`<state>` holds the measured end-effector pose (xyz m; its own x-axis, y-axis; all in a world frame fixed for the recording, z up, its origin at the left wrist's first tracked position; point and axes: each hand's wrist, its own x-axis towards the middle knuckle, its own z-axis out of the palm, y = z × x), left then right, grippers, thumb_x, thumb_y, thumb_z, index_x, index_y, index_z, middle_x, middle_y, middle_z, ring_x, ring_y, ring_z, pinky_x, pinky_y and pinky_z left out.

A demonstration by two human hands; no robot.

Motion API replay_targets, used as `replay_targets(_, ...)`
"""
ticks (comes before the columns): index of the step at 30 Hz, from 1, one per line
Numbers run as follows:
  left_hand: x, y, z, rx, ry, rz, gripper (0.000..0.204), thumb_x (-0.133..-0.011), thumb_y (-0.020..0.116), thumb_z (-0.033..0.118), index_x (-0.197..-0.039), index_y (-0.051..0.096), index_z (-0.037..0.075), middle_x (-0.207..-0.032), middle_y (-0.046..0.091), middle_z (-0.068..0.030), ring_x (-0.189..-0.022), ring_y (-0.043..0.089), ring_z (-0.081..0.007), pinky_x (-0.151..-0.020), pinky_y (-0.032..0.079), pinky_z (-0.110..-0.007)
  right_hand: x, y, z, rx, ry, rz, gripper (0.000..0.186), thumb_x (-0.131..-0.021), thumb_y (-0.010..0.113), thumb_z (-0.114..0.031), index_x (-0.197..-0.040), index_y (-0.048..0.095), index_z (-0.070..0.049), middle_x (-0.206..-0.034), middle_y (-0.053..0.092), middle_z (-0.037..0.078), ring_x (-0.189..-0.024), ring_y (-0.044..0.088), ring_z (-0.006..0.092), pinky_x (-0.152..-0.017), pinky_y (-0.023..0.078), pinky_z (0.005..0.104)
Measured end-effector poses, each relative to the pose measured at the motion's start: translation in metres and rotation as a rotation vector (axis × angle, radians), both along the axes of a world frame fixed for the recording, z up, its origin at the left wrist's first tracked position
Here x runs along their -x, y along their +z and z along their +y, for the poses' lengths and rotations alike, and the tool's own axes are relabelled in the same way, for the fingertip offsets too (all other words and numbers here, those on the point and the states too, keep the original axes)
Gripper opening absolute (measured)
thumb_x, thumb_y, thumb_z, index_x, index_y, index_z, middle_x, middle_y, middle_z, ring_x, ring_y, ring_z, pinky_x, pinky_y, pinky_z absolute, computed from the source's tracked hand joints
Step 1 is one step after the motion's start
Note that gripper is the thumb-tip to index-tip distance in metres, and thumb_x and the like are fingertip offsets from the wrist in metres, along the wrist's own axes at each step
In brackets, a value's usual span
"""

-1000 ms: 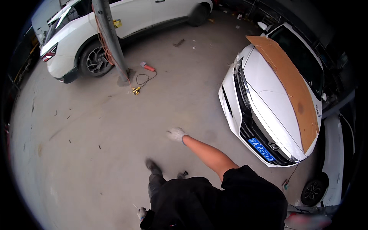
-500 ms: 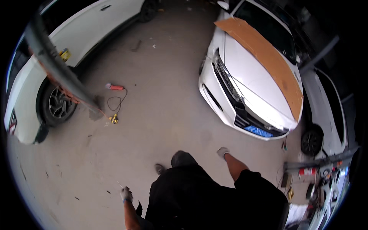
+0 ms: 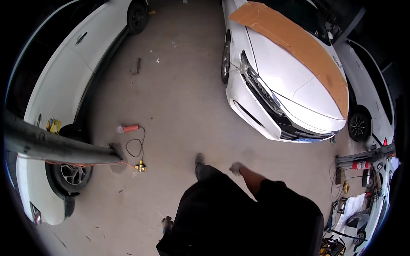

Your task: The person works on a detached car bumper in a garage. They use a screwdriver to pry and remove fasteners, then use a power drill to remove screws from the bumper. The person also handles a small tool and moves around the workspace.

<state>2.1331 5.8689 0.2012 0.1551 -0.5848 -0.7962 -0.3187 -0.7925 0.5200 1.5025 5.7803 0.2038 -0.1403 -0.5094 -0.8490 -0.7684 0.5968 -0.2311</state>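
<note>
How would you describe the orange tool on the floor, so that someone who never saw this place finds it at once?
Start at the grey post that crosses the white car on the left. Just right of the post's foot, on the bare concrete floor, lies the orange tool, a short cylinder. A thin black cable loops from it to a small yellow plug; nothing else nearby is orange and tube-shaped.

The right hand [image 3: 235, 168] is drawn back from its outstretched reach to the body, while the left hand [image 3: 166, 222] is swung low beside the hip.

White car [image 3: 290, 81], cardboard [image 3: 294, 42] on hood; orange tool [image 3: 127, 128] on floor.
</note>
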Motion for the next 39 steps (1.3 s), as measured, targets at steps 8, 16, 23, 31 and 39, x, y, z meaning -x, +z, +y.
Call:
replay_targets(8, 0.031, 0.028, -0.148, 0.072, 0.320, 0.030, 0.016, -0.083, 0.057, 0.021, -0.078, 0.057, 0.005, -0.056, 0.050, -0.0054, -0.044, 0.047, -0.0188, -0.040, 0.036, -0.035, -0.005, 0.163, -0.335, 0.783, -0.075, -0.008, 0.031, -0.089, 0.055, -0.031, -0.105, 0.068, -0.008, -0.108, 0.068, 0.016, -0.100, 0.065, 0.0335, -0.088, 0.050, 0.0407)
replay_targets(16, 0.077, 0.060, -0.394, -0.088, 0.139, 0.051, 0.020, -0.087, 0.057, 0.032, -0.085, 0.056, 0.012, -0.053, 0.046, -0.0025, -0.037, 0.039, -0.0142, -0.035, 0.030, -0.031, -0.011, 0.117, -0.347, 0.529, -0.041, 0.074, 0.034, -0.088, 0.053, -0.035, -0.098, 0.069, -0.006, -0.098, 0.069, 0.018, -0.094, 0.066, 0.0349, -0.084, 0.051, 0.0428)
replay_targets(23, 0.085, 0.024, -0.612, -0.089, -0.299, 0.125, 0.019, -0.082, 0.058, 0.026, -0.081, 0.059, 0.007, -0.056, 0.054, -0.0079, -0.041, 0.049, -0.0202, -0.040, 0.040, -0.036, 0.057, 0.065, -0.220, 0.052, -0.116, 0.252, 0.032, -0.081, 0.057, -0.033, -0.082, 0.072, -0.005, -0.073, 0.069, 0.015, -0.073, 0.069, 0.0311, -0.069, 0.054, 0.0428)
replay_targets(31, 0.131, 0.105, -0.824, 0.167, -0.322, -0.002, 0.020, -0.086, 0.059, 0.030, -0.079, 0.055, 0.011, -0.051, 0.046, -0.0020, -0.036, 0.039, -0.0132, -0.033, 0.032, -0.031, 0.041, 0.070, -0.286, 0.275, -0.998, 0.280, 0.032, -0.079, 0.060, -0.035, -0.087, 0.069, -0.004, -0.079, 0.067, 0.016, -0.074, 0.065, 0.0292, -0.068, 0.051, 0.0422)
replay_targets(39, 0.190, 0.076, -0.851, 0.193, -0.485, 0.023, 0.025, -0.089, 0.054, 0.031, -0.069, 0.049, 0.016, -0.054, 0.042, 0.0016, -0.040, 0.038, -0.0123, -0.036, 0.031, -0.030, 0.194, 0.115, -0.455, 0.385, -0.947, 0.381, 0.066, -0.082, 0.061, -0.040, -0.136, 0.048, -0.005, -0.137, 0.053, 0.023, -0.128, 0.051, 0.0363, -0.105, 0.043, 0.0423)
